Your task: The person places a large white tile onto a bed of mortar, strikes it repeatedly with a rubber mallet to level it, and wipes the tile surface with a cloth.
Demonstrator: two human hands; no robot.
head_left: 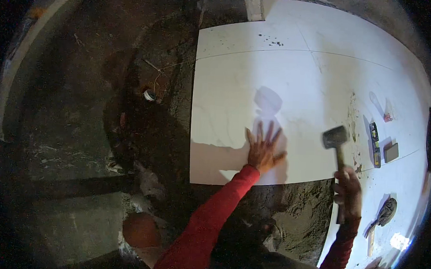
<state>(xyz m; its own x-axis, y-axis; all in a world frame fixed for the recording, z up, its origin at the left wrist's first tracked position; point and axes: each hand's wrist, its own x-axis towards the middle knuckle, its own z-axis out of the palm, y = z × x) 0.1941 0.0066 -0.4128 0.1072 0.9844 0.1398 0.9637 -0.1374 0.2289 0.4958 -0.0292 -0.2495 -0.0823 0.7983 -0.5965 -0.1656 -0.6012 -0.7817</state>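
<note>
My left hand (263, 153) lies flat with fingers spread on a large white floor tile (221, 97), close to its near edge. To the right, my right hand (349, 189) grips a rubber mallet (335, 137) by its handle. The mallet's dark head is raised, and its height above the tile is hard to judge. Shadows of arm and head fall across the tile. Along the tile's near and left sides lies wet grey mortar (303, 216).
On the tiles at right lie a spirit level (375, 145), a grey block (391, 153) and a second mallet (387, 211) with a wooden handle. A string line (256, 50) crosses the far part of the tile. A small white roll-like object (149, 94) sits in the mortar at left.
</note>
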